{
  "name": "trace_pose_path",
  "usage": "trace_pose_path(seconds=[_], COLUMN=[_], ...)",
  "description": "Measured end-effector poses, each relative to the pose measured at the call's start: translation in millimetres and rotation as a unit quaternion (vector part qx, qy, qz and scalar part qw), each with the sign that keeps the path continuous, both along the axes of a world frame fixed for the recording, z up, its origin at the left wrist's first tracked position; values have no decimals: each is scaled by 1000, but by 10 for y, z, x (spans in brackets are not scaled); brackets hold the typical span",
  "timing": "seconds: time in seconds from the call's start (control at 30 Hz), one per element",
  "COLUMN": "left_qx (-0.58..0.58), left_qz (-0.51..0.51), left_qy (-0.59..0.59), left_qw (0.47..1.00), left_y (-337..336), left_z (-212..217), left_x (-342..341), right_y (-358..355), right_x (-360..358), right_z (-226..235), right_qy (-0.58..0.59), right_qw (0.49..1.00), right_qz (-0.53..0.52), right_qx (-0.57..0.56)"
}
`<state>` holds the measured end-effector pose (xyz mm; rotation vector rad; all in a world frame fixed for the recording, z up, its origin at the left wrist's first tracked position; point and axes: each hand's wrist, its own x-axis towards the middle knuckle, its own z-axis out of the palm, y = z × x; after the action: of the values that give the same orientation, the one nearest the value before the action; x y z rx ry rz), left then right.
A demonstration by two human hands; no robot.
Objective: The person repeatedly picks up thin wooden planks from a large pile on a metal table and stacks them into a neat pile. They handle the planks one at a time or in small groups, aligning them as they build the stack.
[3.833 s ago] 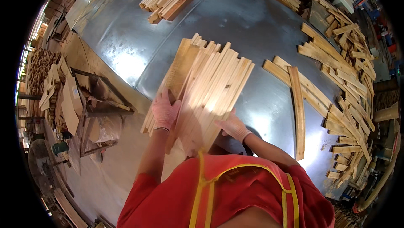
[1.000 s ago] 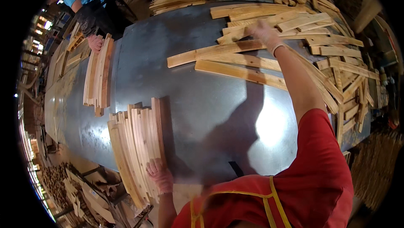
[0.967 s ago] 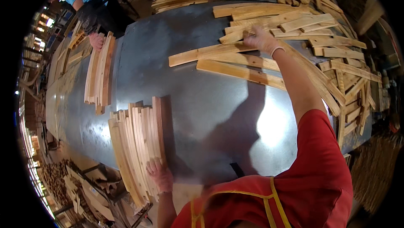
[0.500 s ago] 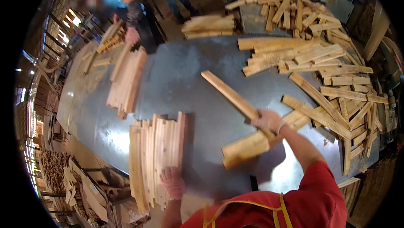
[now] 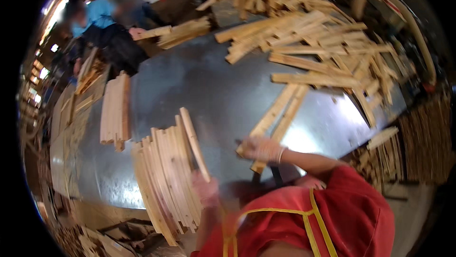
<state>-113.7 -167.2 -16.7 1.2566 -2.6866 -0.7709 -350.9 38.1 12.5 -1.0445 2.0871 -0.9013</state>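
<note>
Head view: both pink-gloved hands at the near side of a grey metal tabletop (image 5: 171,84); motion blur on both.
Laid side by side: row of pale wooden strips (image 5: 165,174), just left of the left fingers, far ends uneven. Second pale wooden bundle (image 5: 114,110) beyond it, farther left.
Outside the row: single pale wooden strip (image 5: 194,143), slanting away from the left fingers, not flush with its neighbours.
Left loose: jumbled heap of tan wooden strips (image 5: 308,43), well beyond and right of the right fingers; judged much remains unaligned.
Left hand (image 5: 205,190): fingers at the single strip's near end, touching it; pinch or mere rest, cannot tell.
Right hand (image 5: 262,149): fingers curled closed around the near end of a long tan wooden strip (image 5: 271,113); a parallel tan strip (image 5: 289,116) runs beneath the palm, grip on it unclear.
</note>
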Motion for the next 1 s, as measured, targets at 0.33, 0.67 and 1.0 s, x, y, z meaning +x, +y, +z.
trace_pose_path(seconds=[0.33, 0.67, 1.0], left_qx=[-243, -145, -124], left_qz=[-137, -376, -367], left_qy=[-76, -96, -67], left_qw=[957, 910, 920], left_y=[94, 1223, 959], left_z=[-209, -151, -348], left_x=[37, -1375, -1085], right_y=[1041, 1475, 1605], right_x=[-1297, -3326, -3228], right_z=[-605, -294, -149], right_qy=[413, 357, 233], right_qw=[868, 893, 894], right_qz=[138, -213, -29], right_qx=[239, 170, 381])
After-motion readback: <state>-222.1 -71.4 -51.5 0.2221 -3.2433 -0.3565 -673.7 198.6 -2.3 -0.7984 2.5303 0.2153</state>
